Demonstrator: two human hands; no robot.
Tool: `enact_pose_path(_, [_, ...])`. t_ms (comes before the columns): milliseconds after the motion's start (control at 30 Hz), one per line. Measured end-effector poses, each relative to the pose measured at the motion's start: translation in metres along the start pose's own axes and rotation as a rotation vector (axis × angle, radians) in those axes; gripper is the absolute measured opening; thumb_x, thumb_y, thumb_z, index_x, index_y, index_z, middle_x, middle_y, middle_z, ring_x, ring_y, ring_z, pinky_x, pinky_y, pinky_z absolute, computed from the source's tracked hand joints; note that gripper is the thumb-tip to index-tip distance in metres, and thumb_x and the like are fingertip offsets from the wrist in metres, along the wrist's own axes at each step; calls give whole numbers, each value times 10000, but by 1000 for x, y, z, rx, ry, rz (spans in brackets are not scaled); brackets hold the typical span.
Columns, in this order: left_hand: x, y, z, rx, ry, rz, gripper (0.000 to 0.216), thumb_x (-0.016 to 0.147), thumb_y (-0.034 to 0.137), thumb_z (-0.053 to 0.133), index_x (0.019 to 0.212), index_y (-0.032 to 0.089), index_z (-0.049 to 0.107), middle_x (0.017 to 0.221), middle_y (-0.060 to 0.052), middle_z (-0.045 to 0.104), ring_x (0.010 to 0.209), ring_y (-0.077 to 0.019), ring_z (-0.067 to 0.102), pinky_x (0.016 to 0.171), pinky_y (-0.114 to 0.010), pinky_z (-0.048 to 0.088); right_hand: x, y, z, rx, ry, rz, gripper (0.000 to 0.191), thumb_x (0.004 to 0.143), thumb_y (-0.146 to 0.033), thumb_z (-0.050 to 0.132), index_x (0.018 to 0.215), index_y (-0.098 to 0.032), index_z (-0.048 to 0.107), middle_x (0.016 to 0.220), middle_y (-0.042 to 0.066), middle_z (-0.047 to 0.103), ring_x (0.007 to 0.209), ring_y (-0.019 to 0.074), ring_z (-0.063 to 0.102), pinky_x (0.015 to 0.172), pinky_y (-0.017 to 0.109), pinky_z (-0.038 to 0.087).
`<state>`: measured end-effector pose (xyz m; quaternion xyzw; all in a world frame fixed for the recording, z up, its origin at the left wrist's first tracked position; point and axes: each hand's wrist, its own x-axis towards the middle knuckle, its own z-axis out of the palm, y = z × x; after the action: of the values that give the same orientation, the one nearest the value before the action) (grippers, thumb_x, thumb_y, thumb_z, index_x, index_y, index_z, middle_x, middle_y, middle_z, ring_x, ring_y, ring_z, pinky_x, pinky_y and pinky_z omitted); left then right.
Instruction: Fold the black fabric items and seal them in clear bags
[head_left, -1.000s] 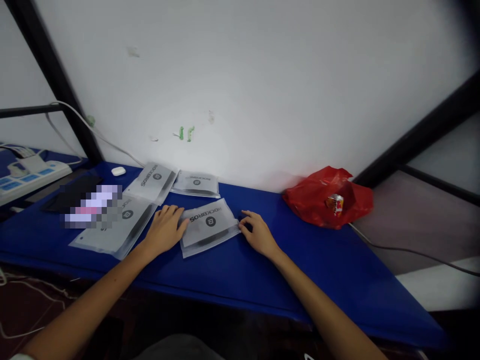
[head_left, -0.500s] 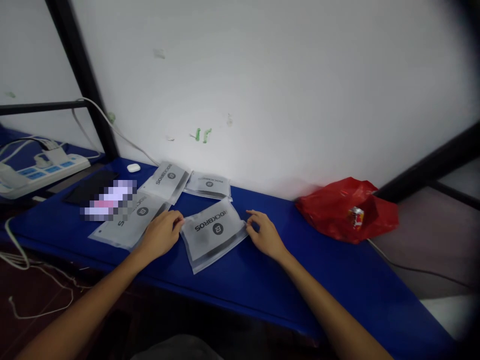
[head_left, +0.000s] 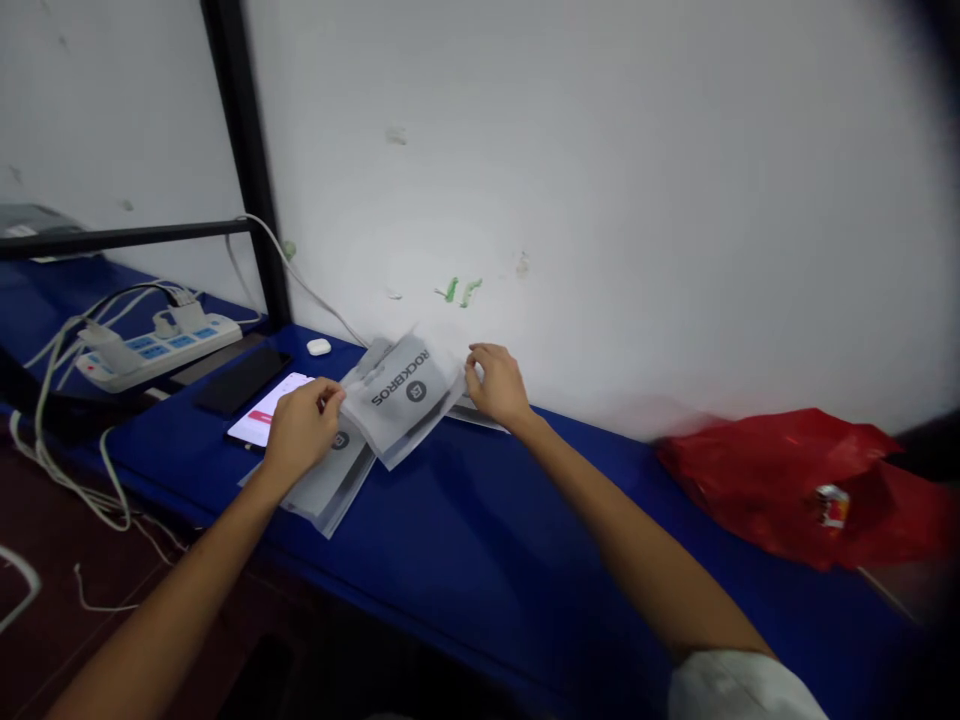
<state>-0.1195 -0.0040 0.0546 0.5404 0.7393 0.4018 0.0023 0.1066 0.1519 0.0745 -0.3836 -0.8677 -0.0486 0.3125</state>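
A grey plastic pouch (head_left: 405, 398) printed with dark lettering is held up off the blue table (head_left: 480, 530), tilted, between both hands. My left hand (head_left: 300, 430) pinches its left edge with closed fingers. My right hand (head_left: 496, 385) grips its right edge near the wall. Under it lie more grey pouches (head_left: 326, 485), one flat below my left hand and another partly hidden behind the raised one.
A lit phone (head_left: 266, 420) and a dark phone (head_left: 241, 380) lie left of the pouches, with a white earbud case (head_left: 319, 347) behind. A power strip (head_left: 157, 340) with cables sits far left. A red plastic bag (head_left: 795, 485) lies at right. A black post (head_left: 244, 150) stands by the wall.
The pouch that lay flat between my hands has been lifted and carried left and back over the other pouches. The view has swung left, so the red bag sits further right.
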Motion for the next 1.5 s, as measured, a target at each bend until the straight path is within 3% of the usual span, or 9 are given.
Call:
enact_pose_path(200, [36,-9,3,142,69,-76,204,827,271,462,848,200,652,832,-54,701,776,-221,625,680,-315,438,64,-13,35,-102,-20,-19,208,813,-116,446,906,-129,632,1175,161,595,1110,312,478,945,453,370])
enact_pose_path(367, [48,-13,7,315,16,-136,232,849,263,432,904,202,648,856,-94,688,811,-272,631,664,-356,458,83,-21,58,-190,-20,-112,262,816,-104,435,1000,-79,622,1272,198,521,1233,332,379,1040,502,274])
enact_pose_path(533, [53,0,30,457,37,74,321,875,252,399,1115,119,566,1117,-181,577,1040,-335,527,782,-425,461,83,-29,79,-241,-4,-158,328,831,-70,364,1035,-56,620,1324,218,477,1302,335,317,1077,565,215])
enact_pose_path(667, [65,9,55,383,-76,279,395,885,266,426,1245,115,490,1307,-169,462,1172,-317,435,940,-437,395,84,-29,90,-276,-3,-156,354,858,-72,324,1044,-50,624,1332,216,473,1311,325,322,1085,568,224])
enact_pose_path(867, [85,10,71,386,-199,355,458,891,363,457,1302,163,460,1386,-155,417,1262,-322,361,1025,-503,302,85,-17,90,-290,-26,-136,355,877,-71,323,1082,-43,611,1353,204,463,1321,298,321,1103,535,218])
enact_pose_path(1000, [94,7,79,399,-222,368,468,901,390,425,1320,182,449,1419,-154,389,1303,-331,318,1029,-538,286,74,-12,82,-266,-53,-113,310,886,-108,373,1088,-65,604,1387,191,434,1326,288,318,1107,516,205])
enact_pose_path(1133, [98,3,91,419,-271,315,539,915,440,355,1389,183,365,1486,-148,298,1352,-345,249,1039,-571,262,49,-7,63,-226,-70,-88,317,881,-186,458,1163,-84,558,1388,190,438,1289,297,367,1067,489,275])
enact_pose_path(1367, [97,-5,106,448,-322,227,612,919,508,248,1441,189,268,1529,-130,208,1379,-354,195,1057,-567,243,-8,26,32,-215,-259,-30,390,888,-274,485,1238,-105,517,1349,183,492,1228,284,464,1014,433,365])
enact_pose_path(1500, [95,-10,111,428,-296,228,614,913,511,239,1431,185,291,1518,-139,231,1370,-363,210,1046,-573,250,-37,40,24,-201,-309,-57,427,887,-364,490,1252,-143,506,1348,167,495,1242,295,455,1035,486,344])
